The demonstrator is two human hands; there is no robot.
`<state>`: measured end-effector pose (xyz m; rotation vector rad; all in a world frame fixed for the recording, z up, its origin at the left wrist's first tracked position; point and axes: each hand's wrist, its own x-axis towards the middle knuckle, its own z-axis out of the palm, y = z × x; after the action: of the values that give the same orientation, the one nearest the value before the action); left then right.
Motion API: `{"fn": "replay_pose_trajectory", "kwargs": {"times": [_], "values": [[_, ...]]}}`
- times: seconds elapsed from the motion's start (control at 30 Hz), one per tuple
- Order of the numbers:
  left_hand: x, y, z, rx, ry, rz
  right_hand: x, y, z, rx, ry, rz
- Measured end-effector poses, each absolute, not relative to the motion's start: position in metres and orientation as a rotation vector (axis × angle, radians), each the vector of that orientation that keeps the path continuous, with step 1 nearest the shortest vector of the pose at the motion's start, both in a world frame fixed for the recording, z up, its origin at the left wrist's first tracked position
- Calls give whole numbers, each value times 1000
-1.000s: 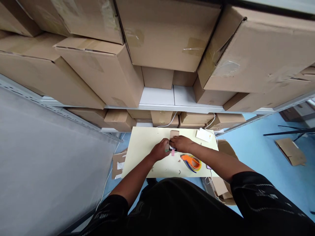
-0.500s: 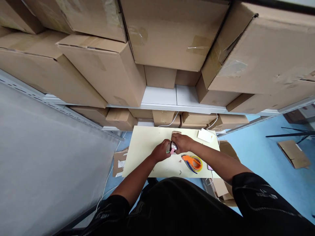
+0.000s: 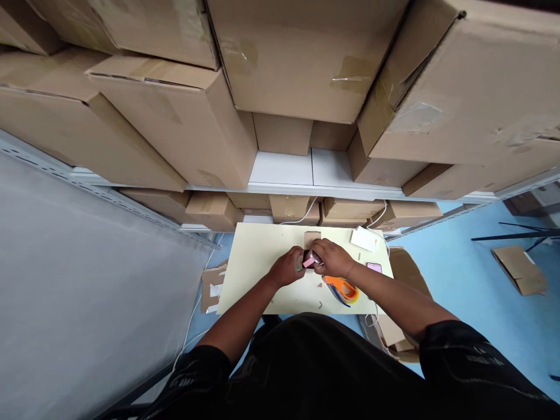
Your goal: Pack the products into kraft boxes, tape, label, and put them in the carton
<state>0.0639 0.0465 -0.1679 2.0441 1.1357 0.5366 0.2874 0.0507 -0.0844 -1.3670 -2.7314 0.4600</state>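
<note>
Over the pale yellow table, my left hand [image 3: 286, 267] is closed around the left side of a small open carton; a brown cardboard flap [image 3: 312, 237] sticks up behind my hands. At the carton's dark opening, my right hand [image 3: 331, 258] is closed on a shiny silvery item with a pink strip [image 3: 309, 262], whose kind I cannot make out. My fingers hide most of both things. Below my right hand lies an orange tape dispenser [image 3: 347, 288] with a yellow roll and a blue part.
A white box [image 3: 363, 238] and a phone [image 3: 374, 267] lie on the right of the table [image 3: 254, 251]. Small brown scraps are scattered about. Cardboard boxes [image 3: 289, 58] crowd the shelf [image 3: 280, 169] ahead and above. An open carton [image 3: 405, 268] stands on the floor at right.
My right hand has moved slightly right and down, turning the silvery item. More of the cardboard flap, the dark opening and the phone now show. My left hand has barely moved.
</note>
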Motion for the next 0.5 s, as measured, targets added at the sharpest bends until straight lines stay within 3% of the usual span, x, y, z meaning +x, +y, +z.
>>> {"fn": "replay_pose_trajectory", "kwargs": {"times": [0.23, 0.5], "values": [[65, 46, -167, 2047, 1120, 550, 295, 45, -87, -1004, -3113, 275], [67, 42, -166, 2040, 1135, 539, 289, 45, -90, -1066, -3130, 235]]}}
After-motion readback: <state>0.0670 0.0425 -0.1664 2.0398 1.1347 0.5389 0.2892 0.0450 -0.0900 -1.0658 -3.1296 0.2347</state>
